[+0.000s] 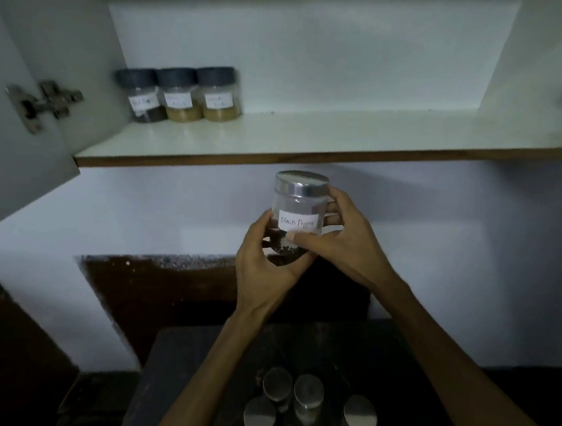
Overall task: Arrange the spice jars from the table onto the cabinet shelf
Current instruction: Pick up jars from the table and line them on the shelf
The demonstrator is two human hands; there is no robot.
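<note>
White cabinet interior (328, 53) fills the upper part of the view, its door (6, 109) swung open at left with a metal hinge (44, 103) showing. One shelf (301, 138), white-topped with a brown front edge, runs across the frame. Below it is a pale wall, then a dark table (190, 369) at the bottom of the view (lighting is dim and detail there is poor).

Three dark-lidded jars (178, 95) stand upright in a row at the back left corner of the shelf, touching or nearly touching one another. Each carries a white label; the leftmost holds dark contents, the other two a tan powder. Their labels are too blurred to read with confidence.

On the table, five steel-lidded jars (306, 407) are grouped close together, seen from above.

Black pepper jar (301, 208), clear with a steel lid and a handwritten label reading "Black Pepper", is held in the air below the shelf's front edge, well above the table, roughly upright. Left hand (263, 264) cups its lower side and base with fingers curled round it. Right hand (338, 238) grips the opposite side, thumb pressed on the front below the label, fingers wrapped behind.
</note>
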